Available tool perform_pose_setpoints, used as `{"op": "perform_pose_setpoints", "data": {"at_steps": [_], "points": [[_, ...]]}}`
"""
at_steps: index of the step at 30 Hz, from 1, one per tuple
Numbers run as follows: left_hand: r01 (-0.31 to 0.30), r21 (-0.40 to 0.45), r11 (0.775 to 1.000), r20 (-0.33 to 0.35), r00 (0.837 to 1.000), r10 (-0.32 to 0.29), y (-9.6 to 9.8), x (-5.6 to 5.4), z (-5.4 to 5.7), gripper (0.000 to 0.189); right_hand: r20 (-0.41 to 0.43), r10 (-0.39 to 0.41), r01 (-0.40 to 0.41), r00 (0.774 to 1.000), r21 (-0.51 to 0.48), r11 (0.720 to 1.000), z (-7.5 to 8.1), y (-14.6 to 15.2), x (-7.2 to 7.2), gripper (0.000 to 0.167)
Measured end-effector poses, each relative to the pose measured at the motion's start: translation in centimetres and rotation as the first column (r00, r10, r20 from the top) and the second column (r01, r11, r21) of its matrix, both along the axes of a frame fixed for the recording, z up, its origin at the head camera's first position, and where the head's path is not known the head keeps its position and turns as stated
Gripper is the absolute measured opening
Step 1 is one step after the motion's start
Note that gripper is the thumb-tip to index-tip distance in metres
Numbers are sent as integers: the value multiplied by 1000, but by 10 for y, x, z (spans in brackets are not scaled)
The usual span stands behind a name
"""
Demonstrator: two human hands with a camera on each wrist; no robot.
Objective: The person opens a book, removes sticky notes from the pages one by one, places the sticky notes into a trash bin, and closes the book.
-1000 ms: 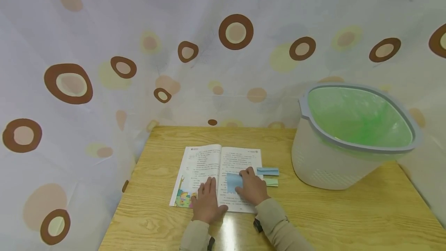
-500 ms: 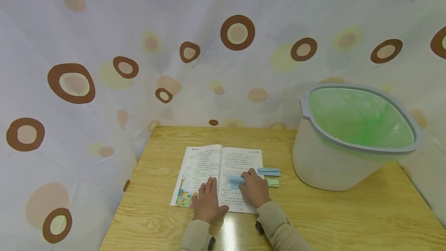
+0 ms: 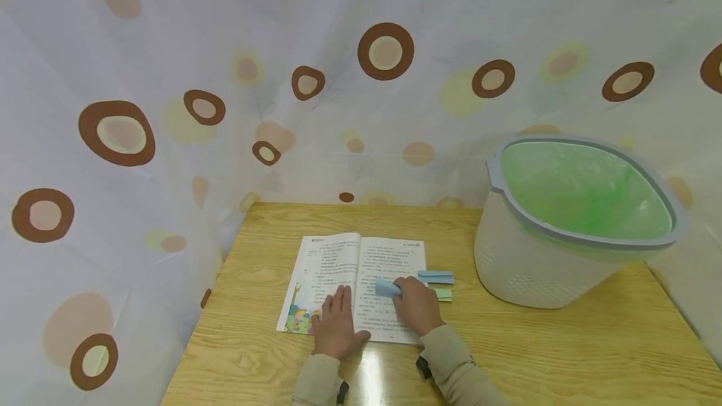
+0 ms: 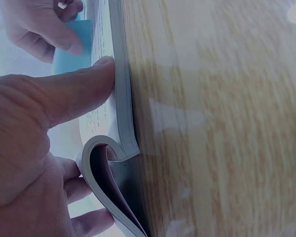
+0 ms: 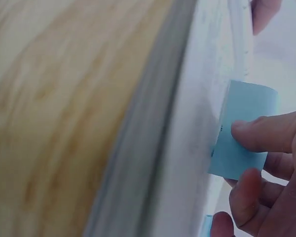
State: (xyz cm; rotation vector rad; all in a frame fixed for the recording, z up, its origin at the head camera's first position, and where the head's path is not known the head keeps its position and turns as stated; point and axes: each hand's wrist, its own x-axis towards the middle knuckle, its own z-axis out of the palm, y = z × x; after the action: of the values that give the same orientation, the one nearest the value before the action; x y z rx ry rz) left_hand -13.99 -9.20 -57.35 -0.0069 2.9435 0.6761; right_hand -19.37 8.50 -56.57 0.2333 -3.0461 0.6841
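Observation:
An open book (image 3: 389, 257) with printed pages lies on the wooden table. My left hand (image 3: 336, 331) presses flat on its left page, fingers spread and thumb reaching across the lower edge of the right page. Over the right page my right hand (image 3: 419, 309) pinches a small blue sticky note (image 3: 387, 287) between thumb and fingers; in the right wrist view the thumb (image 5: 259, 133) lies on the note's face. Sticking out past the book's right edge are a folded blue paper slip (image 3: 435, 277) and a light green one (image 3: 444, 295), partly covered by the right hand.
A large white laundry basket (image 3: 524, 274) with a grey rim and a green lining stands at the right of the wooden table (image 3: 237, 356). A sheet with brown ring patterns (image 3: 321, 136) hangs behind the table and at its left.
The blue note, broad on the page a second ago, now shows narrower as the right hand lifts and tilts it and shifts slightly right. My left hand stays in place.

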Motion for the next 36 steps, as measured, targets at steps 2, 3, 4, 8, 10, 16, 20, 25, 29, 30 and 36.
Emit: {"op": "perform_pose_setpoints", "data": {"at_steps": [2, 3, 4, 8, 10, 16, 20, 25, 29, 30, 36], "points": [[-2, 6, 1000, 1, 1000, 2, 0, 1, 1, 100, -6, 1, -1, 1000, -31, 1000, 3, 1, 1, 25], [-3, 9, 1000, 2, 1000, 3, 0, 1, 2, 100, -10, 0, -1, 1000, -52, 999, 5, 2, 1, 25], [-4, 12, 1000, 3, 1000, 4, 0, 1, 2, 100, -17, -1, 0, 1000, -71, 997, 8, 3, 2, 26], [-1, 10, 1000, 1, 1000, 1, 0, 1, 2, 101, -73, -8, -4, 997, -172, 985, 36, 9, 4, 28], [-2, 10, 1000, 0, 1000, 2, 1, 1, 2, 101, -135, -3, -26, 991, -213, 977, 58, 14, 7, 28], [-9, 21, 1000, 11, 1000, 9, 2, 3, 5, 101, -460, -10, -122, 888, -257, 959, 130, 39, 19, 28], [-2, 18, 1000, 9, 1000, 2, 2, 3, 6, 100, -673, -95, -139, 734, -285, 949, 174, 65, 23, 26], [6, 25, 1000, 2, 1000, -6, 3, 3, 5, 100, -714, -337, 29, 614, -406, 913, 216, 112, 19, 23], [9, 27, 1000, 2, 1000, -9, 2, 2, 2, 99, -694, -485, 196, 531, -457, 868, 227, 155, 9, 28], [9, 26, 1000, -1, 1000, -9, 1, 2, 2, 99, -694, -503, 226, 515, -457, 860, 227, 165, 7, 29], [1, 37, 999, 1, 1000, -1, 0, 2, 4, 100, -583, -571, 415, 578, -393, 821, 223, 201, 3, 39]]}}
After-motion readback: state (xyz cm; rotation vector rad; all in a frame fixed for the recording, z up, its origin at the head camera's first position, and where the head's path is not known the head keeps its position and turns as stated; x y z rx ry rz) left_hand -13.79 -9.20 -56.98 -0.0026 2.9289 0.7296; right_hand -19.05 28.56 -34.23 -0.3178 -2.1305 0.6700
